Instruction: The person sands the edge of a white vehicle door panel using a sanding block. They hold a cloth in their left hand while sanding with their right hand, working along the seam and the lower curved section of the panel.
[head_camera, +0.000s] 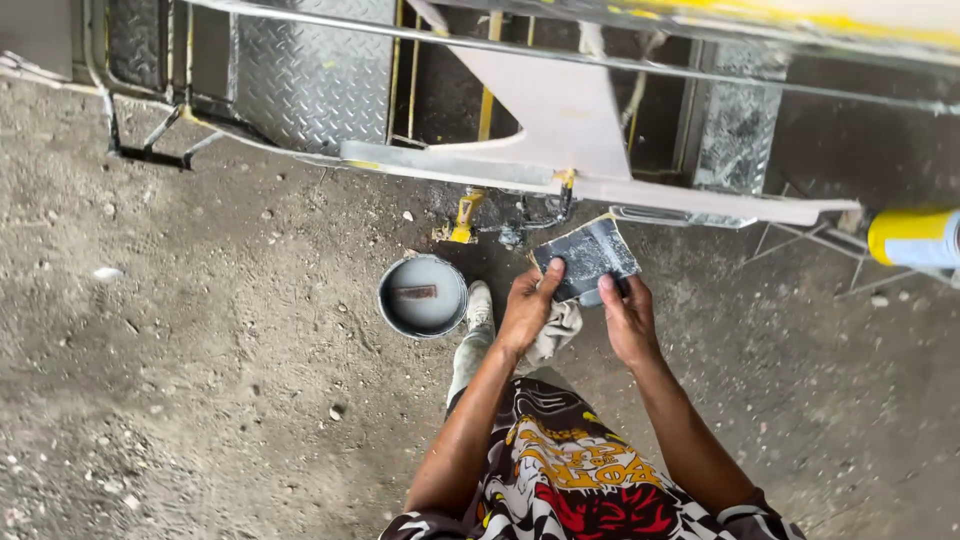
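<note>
in the centre of the frame, both hands hold a dark sheet of sandpaper (586, 260), grey with dust, just under the pale primed metal panel (560, 120) that crosses the upper middle of the picture. the left hand (526, 310) pinches the lower left corner of the sheet between thumb and fingers, and it also seems to keep a crumpled light cloth (556, 330) under the palm. the right hand (628, 320) grips the lower right edge, thumb on top, fingers closed under the sheet. both forearms come up from the bottom of the frame, elbows bent, wrists near to each other.

i judge that the step in hand is the preparing of the sheet, folding or turning it to a fresh side, between passes of sanding on the panel. the next move calls for a flat, firm grip on the sheet and for a reach upward to the panel's edge.

a round grey bucket (423, 296) with grey liquid stands on the dirty concrete floor (200, 400) to the left of the hands, near a shoe (480, 305). a yellow cylinder (915, 237) shows at the right edge.
</note>
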